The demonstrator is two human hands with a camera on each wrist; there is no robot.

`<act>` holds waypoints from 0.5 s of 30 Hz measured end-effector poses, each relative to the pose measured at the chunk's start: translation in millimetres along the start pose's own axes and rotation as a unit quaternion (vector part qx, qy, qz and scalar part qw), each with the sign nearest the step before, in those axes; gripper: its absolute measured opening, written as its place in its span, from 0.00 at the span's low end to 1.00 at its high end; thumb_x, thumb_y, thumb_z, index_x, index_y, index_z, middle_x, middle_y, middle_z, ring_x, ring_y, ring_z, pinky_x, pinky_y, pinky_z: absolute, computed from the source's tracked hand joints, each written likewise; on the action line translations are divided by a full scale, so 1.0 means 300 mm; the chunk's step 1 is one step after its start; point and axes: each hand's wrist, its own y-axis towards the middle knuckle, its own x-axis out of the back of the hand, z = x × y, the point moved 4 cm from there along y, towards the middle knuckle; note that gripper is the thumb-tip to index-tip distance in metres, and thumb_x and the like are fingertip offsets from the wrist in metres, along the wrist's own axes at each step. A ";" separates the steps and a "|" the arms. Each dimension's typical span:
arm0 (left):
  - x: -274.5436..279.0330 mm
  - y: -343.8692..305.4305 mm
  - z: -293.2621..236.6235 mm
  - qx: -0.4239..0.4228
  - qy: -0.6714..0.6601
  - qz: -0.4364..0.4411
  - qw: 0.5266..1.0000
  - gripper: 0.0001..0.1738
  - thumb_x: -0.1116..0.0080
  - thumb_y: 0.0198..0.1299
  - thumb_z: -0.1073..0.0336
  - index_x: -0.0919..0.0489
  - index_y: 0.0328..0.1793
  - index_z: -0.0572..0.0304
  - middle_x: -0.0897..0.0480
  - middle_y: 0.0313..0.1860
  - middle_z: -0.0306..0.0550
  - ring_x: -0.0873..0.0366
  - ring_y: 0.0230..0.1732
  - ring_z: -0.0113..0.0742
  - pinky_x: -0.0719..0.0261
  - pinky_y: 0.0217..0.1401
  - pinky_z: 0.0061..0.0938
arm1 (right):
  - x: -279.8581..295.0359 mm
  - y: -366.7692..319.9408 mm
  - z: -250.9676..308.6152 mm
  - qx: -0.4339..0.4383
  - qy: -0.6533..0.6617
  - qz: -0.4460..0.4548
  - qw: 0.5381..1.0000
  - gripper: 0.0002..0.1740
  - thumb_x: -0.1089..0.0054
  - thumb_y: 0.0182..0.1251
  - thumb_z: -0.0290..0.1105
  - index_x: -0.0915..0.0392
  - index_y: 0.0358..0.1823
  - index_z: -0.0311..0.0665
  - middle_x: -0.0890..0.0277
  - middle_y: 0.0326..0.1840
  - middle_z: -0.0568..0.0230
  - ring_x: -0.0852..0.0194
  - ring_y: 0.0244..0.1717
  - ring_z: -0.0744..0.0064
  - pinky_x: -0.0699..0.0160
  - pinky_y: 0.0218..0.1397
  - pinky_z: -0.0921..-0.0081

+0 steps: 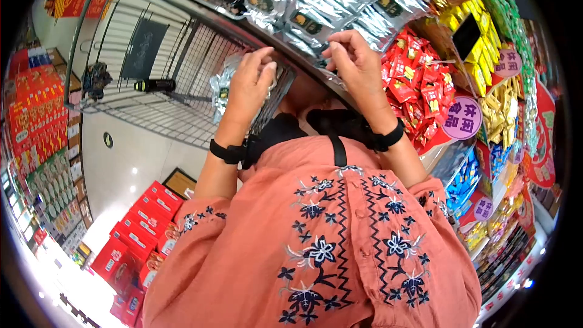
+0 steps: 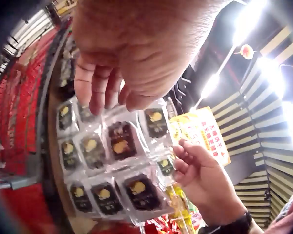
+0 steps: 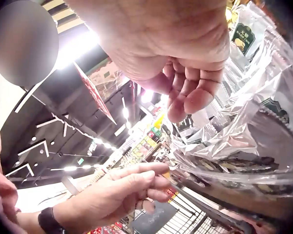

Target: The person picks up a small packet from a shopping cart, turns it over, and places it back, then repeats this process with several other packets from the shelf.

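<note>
My left hand (image 1: 249, 88) is held over the near side of the shopping cart (image 1: 182, 67), its fingers loosely bent and nothing in them. Beside the shelf edge, my right hand (image 1: 359, 76) hovers close to the silver packets (image 1: 346, 6), also without a thing in its grasp. Those packets carry dark labels with a gold picture and lie in rows, as the left wrist view shows from above the packets (image 2: 119, 141). Inside the cart, partly hidden behind the left forearm, is a silver packet (image 1: 220, 94). In the right wrist view the right fingers (image 3: 198, 100) curl loosely before the packets.
Red snack packets (image 1: 416, 76) fill a bin to the right, with yellow packets (image 1: 480, 48) behind it. A dark cylindrical object (image 1: 155, 85) lies in the cart. Red boxes (image 1: 136, 231) stand stacked on the floor at left. The shelf edge (image 1: 285, 51) runs between cart and display.
</note>
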 end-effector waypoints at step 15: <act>0.147 -0.244 0.963 0.285 0.200 0.022 0.937 0.20 0.42 0.69 0.52 0.14 0.56 0.56 0.11 0.50 0.61 0.14 0.55 0.62 0.19 0.59 0.49 | -0.311 -0.074 -0.029 -0.028 -0.080 0.295 0.952 0.08 0.38 0.74 0.30 0.21 0.46 0.33 0.22 0.29 0.59 0.23 0.28 0.72 0.24 0.35 0.72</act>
